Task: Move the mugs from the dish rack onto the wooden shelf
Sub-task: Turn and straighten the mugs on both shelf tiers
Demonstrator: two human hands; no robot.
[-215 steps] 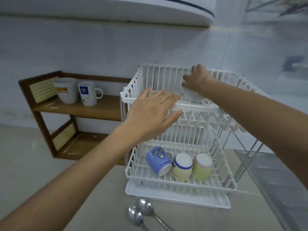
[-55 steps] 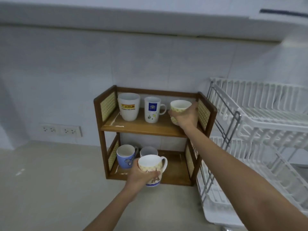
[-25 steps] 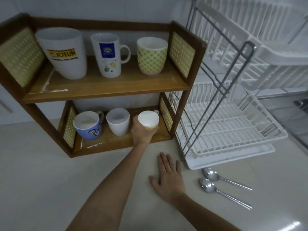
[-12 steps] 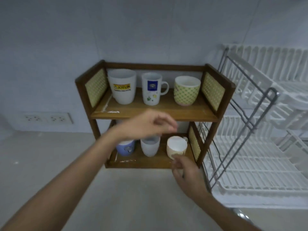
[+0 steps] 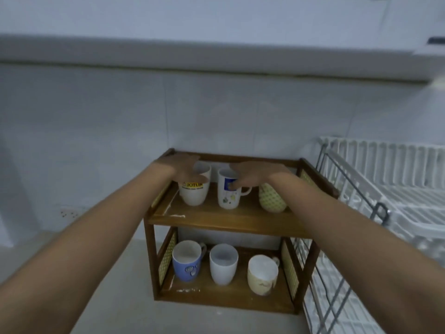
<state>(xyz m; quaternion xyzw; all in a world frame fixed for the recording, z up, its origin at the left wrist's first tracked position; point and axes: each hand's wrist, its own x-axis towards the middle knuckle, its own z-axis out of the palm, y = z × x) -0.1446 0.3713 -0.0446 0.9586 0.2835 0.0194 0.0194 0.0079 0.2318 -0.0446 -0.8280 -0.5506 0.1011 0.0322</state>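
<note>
Since half a second ago: both arms raised from the lower tier to the upper tier; cream mug with brown print [image 5: 262, 274] released, now standing alone at the right end of the lower tier.
Left hand [image 5: 184, 168]: palm down over the rim of the large white mug with a yellow JOTUN label [image 5: 193, 192], fingers loosely spread and blurred; touching or just above, cannot tell.
Right hand [image 5: 255, 173]: palm down at the tall white mug with a blue square print [image 5: 227, 194], fingers slightly apart, thumb against the blue print; full grasp not visible.
Upper tier: JOTUN mug left, blue-print mug centre with handle pointing right, green-and-cream patterned mug [image 5: 271, 200] right, partly hidden behind the right forearm; narrow gaps between mugs, bare board along the front edge.
Lower tier: blue mug with a face design [image 5: 186, 261] left, plain white cup [image 5: 223, 263] centre, cream mug right; all upright, small gaps between, bare strip of board in front.
Shelf edges: dark wooden two-tier shelf with woven yellow side panels [image 5: 226, 221] closed at both ends by the panels, open at the front, back against the pale tiled wall [image 5: 108, 112].
Right side: white plastic two-tier dish rack with grey metal frame [image 5: 385, 208] just beside the shelf's right end panel, tiers showing bare slats.
Left side: open pale countertop [image 5: 72, 249]; white wall socket [image 5: 69, 214] low on the wall, well apart from the shelf.
Above: wide clear wall up to a pale ledge.
</note>
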